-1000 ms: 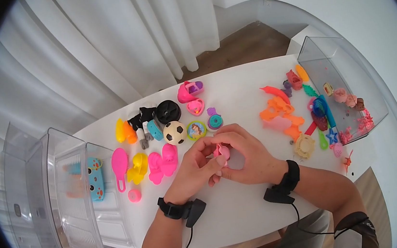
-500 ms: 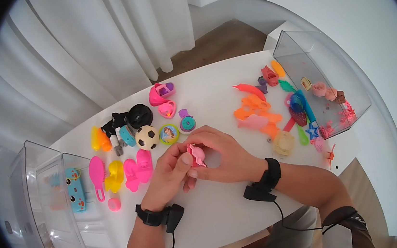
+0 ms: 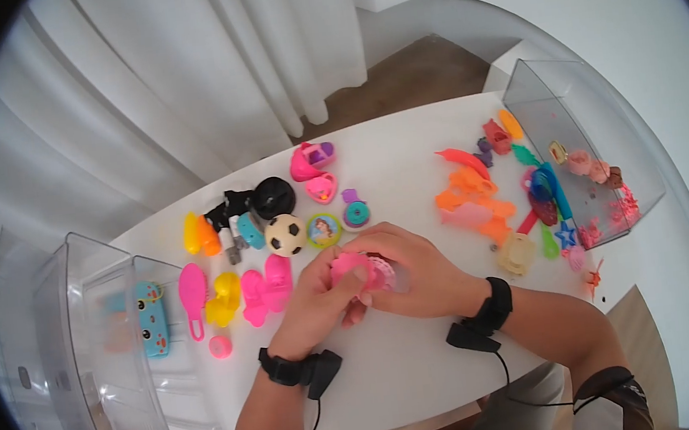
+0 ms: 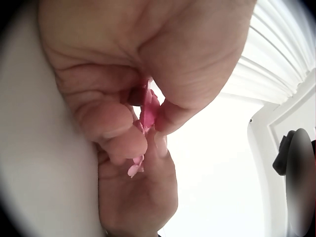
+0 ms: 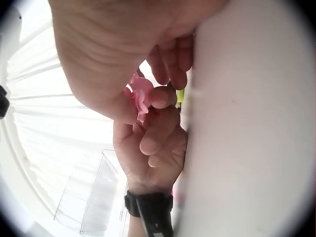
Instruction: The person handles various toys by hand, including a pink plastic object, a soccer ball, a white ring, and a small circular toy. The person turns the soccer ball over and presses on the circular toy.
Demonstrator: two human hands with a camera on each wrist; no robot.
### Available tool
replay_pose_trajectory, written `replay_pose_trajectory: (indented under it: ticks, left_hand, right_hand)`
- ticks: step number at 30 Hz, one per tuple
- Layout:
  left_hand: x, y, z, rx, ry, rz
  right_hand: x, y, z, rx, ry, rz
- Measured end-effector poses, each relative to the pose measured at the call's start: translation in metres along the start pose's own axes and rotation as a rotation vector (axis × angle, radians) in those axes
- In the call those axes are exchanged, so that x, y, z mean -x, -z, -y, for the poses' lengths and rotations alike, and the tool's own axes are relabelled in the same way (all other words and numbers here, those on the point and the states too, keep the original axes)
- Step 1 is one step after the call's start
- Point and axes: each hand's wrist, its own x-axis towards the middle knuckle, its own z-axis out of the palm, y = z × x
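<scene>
Left hand (image 3: 310,304) and right hand (image 3: 420,278) grip a pink, scalloped, plastic-looking toy (image 3: 349,262), at the left's two o'clock, the right's nine.

On both wrists are black bands (image 3: 283,368), with black boxes (image 3: 323,374) and thin black cables (image 3: 509,382). The trousers (image 3: 531,393) are grey.

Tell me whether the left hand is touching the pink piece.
Touching: the head view shows the left hand with its thumb on the pink piece, and the left wrist view shows that thumb against it.
</scene>
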Motion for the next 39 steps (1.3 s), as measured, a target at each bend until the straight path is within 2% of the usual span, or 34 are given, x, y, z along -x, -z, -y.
replay_pose_trajectory:
  ticks: [3, 5, 9, 11, 14, 17, 20, 23, 26, 30, 33, 35, 39]
  left_hand:
    - [0.000, 0.001, 0.000, 0.024, -0.006, 0.003]
    - [0.000, 0.001, -0.002, 0.047, -0.014, 0.007]
    - [-0.001, 0.006, 0.003, 0.077, -0.042, 0.036]
    - [-0.002, 0.008, 0.006, 0.084, -0.046, 0.048]
    - [-0.002, 0.010, 0.007, 0.134, -0.024, 0.075]
    - [-0.001, 0.008, 0.004, 0.169, -0.015, 0.067]
    - [-0.001, 0.007, 0.002, 0.169, -0.001, 0.084]
    - [0.000, 0.004, 0.004, 0.107, -0.011, 0.097]
    - [-0.002, 0.004, 0.008, 0.043, 0.014, 0.057]
    - [-0.005, 0.000, 0.012, 0.020, -0.049, -0.003]
    - [-0.007, -0.016, 0.008, -0.039, -0.078, -0.062]
    - [-0.008, -0.022, 0.010, -0.085, -0.098, -0.101]
    - [-0.011, -0.017, 0.005, -0.069, 0.001, -0.030]
  right_hand:
    - [0.002, -0.002, -0.001, -0.011, -0.015, -0.017]
    - [0.003, -0.001, 0.000, -0.081, -0.114, -0.021]
    - [0.003, 0.000, -0.002, 0.021, -0.090, -0.007]
    - [0.005, 0.001, 0.001, -0.002, -0.211, -0.013]
    - [0.009, 0.000, 0.003, -0.054, -0.291, -0.011]
    - [0.008, 0.000, 0.004, -0.059, -0.310, -0.063]
    - [0.009, 0.002, 0.005, -0.089, -0.322, -0.035]
    - [0.010, -0.001, 0.006, -0.144, -0.210, -0.013]
    - [0.008, -0.001, 0.011, -0.067, -0.205, 0.021]
    - [0.006, 0.000, 0.010, -0.054, -0.134, 0.004]
    - [0.010, -0.003, 0.002, 0.041, -0.103, -0.038]
    - [0.010, -0.005, -0.003, 0.196, 0.028, -0.092]
    - [0.011, -0.002, 0.003, 0.228, -0.066, -0.048]
